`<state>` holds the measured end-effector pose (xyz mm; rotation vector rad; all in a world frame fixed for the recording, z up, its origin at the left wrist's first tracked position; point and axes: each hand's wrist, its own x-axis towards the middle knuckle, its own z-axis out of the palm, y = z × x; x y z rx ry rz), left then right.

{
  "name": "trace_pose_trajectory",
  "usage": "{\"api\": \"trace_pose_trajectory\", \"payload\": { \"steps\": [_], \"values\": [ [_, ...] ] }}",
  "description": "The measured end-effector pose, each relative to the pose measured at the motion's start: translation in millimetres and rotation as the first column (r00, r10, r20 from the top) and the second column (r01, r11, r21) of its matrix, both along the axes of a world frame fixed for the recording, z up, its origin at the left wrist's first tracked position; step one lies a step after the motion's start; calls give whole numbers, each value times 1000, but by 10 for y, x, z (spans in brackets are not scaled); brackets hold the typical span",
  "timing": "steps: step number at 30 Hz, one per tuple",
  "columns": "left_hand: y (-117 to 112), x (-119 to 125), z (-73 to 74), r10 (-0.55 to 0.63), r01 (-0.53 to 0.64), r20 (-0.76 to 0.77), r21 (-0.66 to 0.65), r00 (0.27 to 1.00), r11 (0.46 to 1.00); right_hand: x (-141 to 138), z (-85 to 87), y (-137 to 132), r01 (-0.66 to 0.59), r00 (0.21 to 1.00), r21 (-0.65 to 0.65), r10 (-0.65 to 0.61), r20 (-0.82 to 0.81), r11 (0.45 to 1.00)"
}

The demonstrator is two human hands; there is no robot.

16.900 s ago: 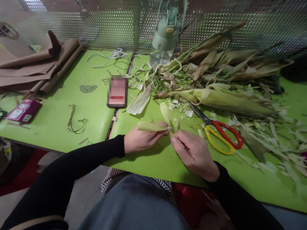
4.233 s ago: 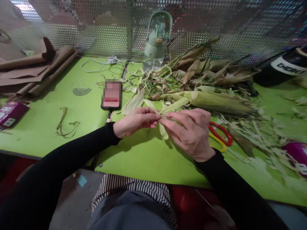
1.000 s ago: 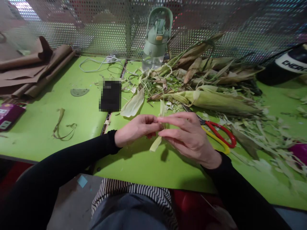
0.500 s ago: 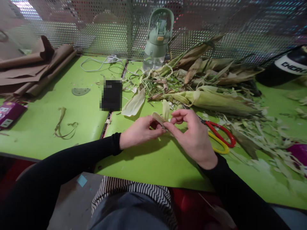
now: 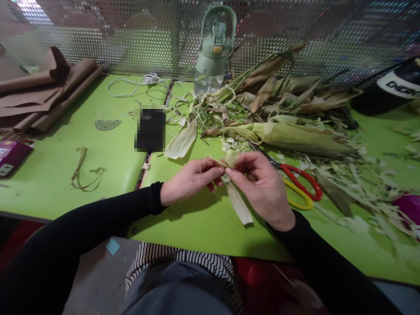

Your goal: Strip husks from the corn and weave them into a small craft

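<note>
Pale strips of corn husk (image 5: 239, 204) are pinched between my two hands, above the green table. My left hand (image 5: 192, 177) closes thumb and fingers on them from the left. From the right, my right hand (image 5: 262, 188) pinches the same bundle, its fingertips almost touching the left ones. One flat strip hangs toward me; shorter ends stick up at the far side, slightly blurred. My fingers partly hide where the strips cross. Scissors (image 5: 303, 188) with one red and one yellow handle lie beside my right hand. A loose broad husk piece (image 5: 182, 142) rests beyond my left hand.
Behind my hands lie a corn ear in its husk (image 5: 302, 138) and a heap of dried husks (image 5: 278, 92). A green water bottle (image 5: 213, 61) stands at the back. Left are a dark pixelated object (image 5: 151, 130), a white cable (image 5: 129, 87), a protractor (image 5: 107, 125) and brown paper (image 5: 39, 96).
A long flat strip now hangs toward me below my fingers; earlier it was not there. The husk ends have shifted in my fingers, and my left hand has turned more palm-down.
</note>
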<state>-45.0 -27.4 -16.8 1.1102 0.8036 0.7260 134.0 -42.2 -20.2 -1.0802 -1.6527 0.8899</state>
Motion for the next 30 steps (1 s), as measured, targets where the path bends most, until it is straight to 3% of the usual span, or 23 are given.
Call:
{"api": "trace_pose_trajectory", "payload": {
  "steps": [5,12,17,20,24,30],
  "values": [
    [-58,46,52,77,-78,-11,-107,997,991,-3,30,-1,-2,1000,34,3,-18,999],
    [-40,34,55,87,-90,-108,-19,990,996,62,163,-20,-112,956,61,91,279,992],
    [-42,51,34,100,-103,-30,-99,995,990,78,187,-3,-153,902,190,58,428,970],
    [-67,63,48,96,-89,36,-162,995,983,67,192,-5,-172,863,249,24,504,953],
    [-87,47,59,66,-48,66,-241,996,969,73,206,-20,-133,839,232,-15,543,964],
    [-58,-3,71,0,20,66,-303,998,953,98,271,6,-291,792,255,82,606,922]
  ]
}}
